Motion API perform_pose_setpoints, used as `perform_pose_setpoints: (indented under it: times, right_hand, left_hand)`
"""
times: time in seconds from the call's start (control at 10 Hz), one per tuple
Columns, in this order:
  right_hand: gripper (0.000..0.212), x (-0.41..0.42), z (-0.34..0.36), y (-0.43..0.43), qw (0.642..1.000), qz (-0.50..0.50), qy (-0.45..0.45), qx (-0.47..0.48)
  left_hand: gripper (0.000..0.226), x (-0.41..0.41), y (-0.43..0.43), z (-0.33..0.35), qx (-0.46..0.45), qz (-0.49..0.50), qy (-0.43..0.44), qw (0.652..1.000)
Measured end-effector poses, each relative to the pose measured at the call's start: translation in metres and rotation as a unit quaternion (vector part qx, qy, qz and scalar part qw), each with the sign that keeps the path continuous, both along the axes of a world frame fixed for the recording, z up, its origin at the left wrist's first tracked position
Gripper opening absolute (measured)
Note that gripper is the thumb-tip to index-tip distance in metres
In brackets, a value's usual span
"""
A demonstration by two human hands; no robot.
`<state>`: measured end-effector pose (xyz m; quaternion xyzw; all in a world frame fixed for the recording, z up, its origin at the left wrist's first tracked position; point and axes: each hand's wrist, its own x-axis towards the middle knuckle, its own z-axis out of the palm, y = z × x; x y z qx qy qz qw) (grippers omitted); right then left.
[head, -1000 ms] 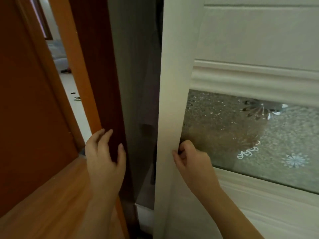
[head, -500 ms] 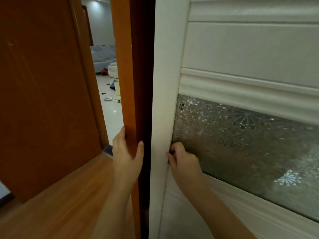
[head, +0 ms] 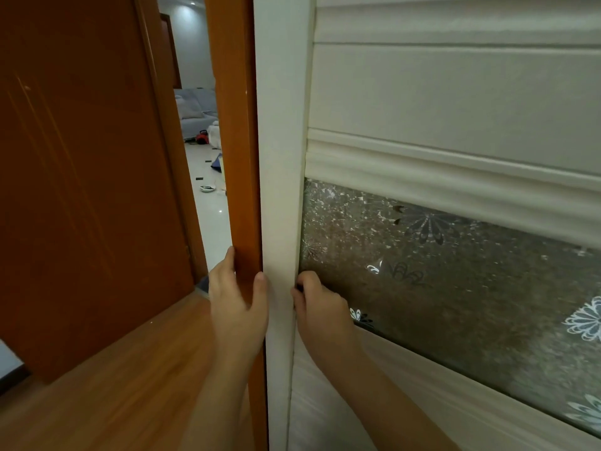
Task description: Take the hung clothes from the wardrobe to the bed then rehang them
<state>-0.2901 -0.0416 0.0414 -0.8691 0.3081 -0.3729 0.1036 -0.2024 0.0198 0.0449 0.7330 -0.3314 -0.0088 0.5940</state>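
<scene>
Fingers (head: 229,259) of the left hand (head: 239,307) wrapped round the brown wooden upright (head: 239,125), thumb on its front face, right at the seam with the white wardrobe door (head: 279,157). Just right of that, fingers (head: 305,281) of the right hand (head: 320,309) curled tight, tips hooked into the groove between door stile and frosted glass panel (head: 455,288). Door edge between both hands, flush against the upright, wardrobe's inside hidden behind it. Left of the fingers, open room door (head: 81,190); beyond, sofa (head: 195,115).
</scene>
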Motion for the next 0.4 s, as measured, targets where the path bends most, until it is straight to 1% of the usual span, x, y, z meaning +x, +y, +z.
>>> perform_pose_setpoints:
  times: [0.1, 0.2, 0.3, 0.4]
  right_hand:
    - [0.008, 0.000, -0.001, -0.001, 1.000, -0.003, -0.009, -0.022]
    - [0.022, -0.004, -0.001, -0.001, 1.000, 0.026, -0.003, 0.015]
    - [0.025, -0.018, 0.007, -0.001, 0.990, 0.072, 0.028, 0.117]
    - [0.027, -0.041, 0.011, 0.002, 0.987, 0.074, 0.024, 0.139]
  left_hand:
    - [0.068, 0.000, 0.000, -0.001, 0.000, 0.002, -0.003, 1.000]
    - [0.065, 0.001, 0.000, 0.001, -0.002, 0.001, -0.006, 1.000]
    - [0.051, 0.009, 0.001, 0.004, -0.017, -0.004, 0.015, 1.000]
    - [0.049, 0.009, 0.006, 0.016, -0.002, 0.001, 0.015, 1.000]
